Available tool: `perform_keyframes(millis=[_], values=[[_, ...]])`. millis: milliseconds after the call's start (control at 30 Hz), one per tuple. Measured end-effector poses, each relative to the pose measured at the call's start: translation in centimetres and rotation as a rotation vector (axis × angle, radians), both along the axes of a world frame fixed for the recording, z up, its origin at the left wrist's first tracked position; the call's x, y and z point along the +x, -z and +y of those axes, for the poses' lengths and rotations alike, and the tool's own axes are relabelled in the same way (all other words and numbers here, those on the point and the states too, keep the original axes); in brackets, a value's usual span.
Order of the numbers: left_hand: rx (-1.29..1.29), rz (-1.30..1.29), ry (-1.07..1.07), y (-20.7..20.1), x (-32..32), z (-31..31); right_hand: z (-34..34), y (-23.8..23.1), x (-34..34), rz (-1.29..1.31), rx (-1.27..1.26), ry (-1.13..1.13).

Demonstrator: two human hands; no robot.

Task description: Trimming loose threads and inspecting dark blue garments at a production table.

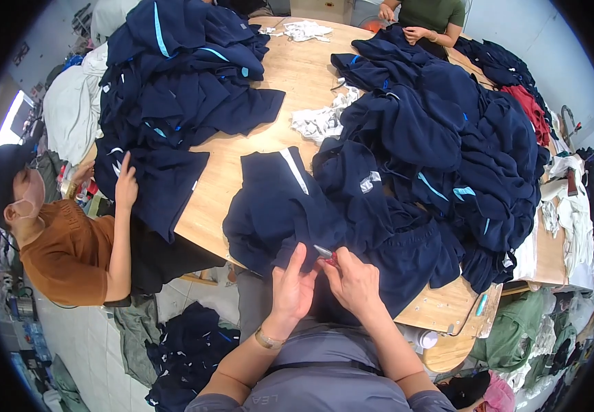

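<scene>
On the table in front of me lies a navy blue garment (pixel 262 199) with a white stripe, its near part bunched at the table's edge. My left hand (pixel 291 288) is at that near part, thumb up and fingers curled round the cloth; the fingertips are partly hidden. Close beside it, my right hand (pixel 353 280) grips a pair of small thread snips (pixel 323 252) with red handles and metal blades, which point up and left over the garment. Another navy garment (pixel 355 192) with a white label rests against it on the right.
A large heap of navy garments (pixel 413 130) covers the table's right side; another pile (pixel 173 89) is at the far left. White scraps (pixel 321 120) lie between them on the wooden table (pixel 207 199). A co-worker (pixel 70 240) handles cloth at left; another (pixel 431 20) works at the far side.
</scene>
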State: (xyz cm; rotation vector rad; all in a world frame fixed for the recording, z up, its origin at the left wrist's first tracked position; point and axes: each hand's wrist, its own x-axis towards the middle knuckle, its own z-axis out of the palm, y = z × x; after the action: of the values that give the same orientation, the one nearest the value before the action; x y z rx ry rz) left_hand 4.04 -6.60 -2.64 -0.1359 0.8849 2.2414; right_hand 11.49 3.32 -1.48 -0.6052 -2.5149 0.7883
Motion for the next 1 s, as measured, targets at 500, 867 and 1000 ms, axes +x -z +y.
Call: perform_keyframes(millis=[500, 867, 1000], values=[[-0.609, 0.498, 0.739, 6.2, 4.8, -7.4, 3.6, 3.7, -0.2, 0.230, -0.501, 0.187], [-0.059, 0.392, -0.086, -0.3, -3.5, -4.9, 1.4, 5.4, -1.5, 0.357, -0.689, 0.189], [0.297, 0.347, 0.093, -2.3, -4.6, -4.4, -0.6, 4.5, -2.6, 0.487, -0.595, -0.082]])
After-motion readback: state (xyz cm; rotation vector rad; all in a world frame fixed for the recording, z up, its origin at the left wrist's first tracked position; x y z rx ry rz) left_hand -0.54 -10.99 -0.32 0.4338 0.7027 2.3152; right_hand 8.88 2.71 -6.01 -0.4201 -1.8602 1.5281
